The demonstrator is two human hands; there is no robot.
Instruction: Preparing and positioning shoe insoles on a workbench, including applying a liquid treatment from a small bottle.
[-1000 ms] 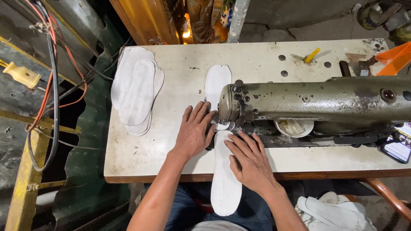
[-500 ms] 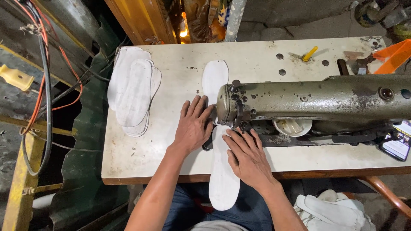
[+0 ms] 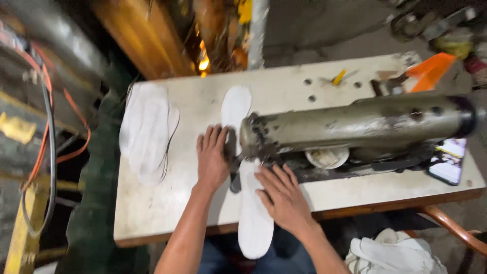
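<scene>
A long white insole strip (image 3: 253, 213) runs under the head of an old grey-green sewing machine (image 3: 355, 124) and hangs over the table's near edge; its far end (image 3: 236, 104) lies flat beyond the machine. My left hand (image 3: 212, 157) presses flat on the table just left of the needle area, fingers spread. My right hand (image 3: 281, 195) lies flat on the near part of the strip, fingers pointing toward the needle. Neither hand grips anything. The needle itself is hidden by the machine head.
A stack of white insoles (image 3: 147, 132) lies at the left of the worn white table (image 3: 152, 213). A phone (image 3: 449, 162) sits at the right edge, an orange object (image 3: 428, 71) at the far right. More white pieces (image 3: 390, 253) lie below right. Cables (image 3: 48, 147) hang left.
The view has shifted and blurred slightly. Both hands stay flat by the needle; the strip seems to have moved only a little.
</scene>
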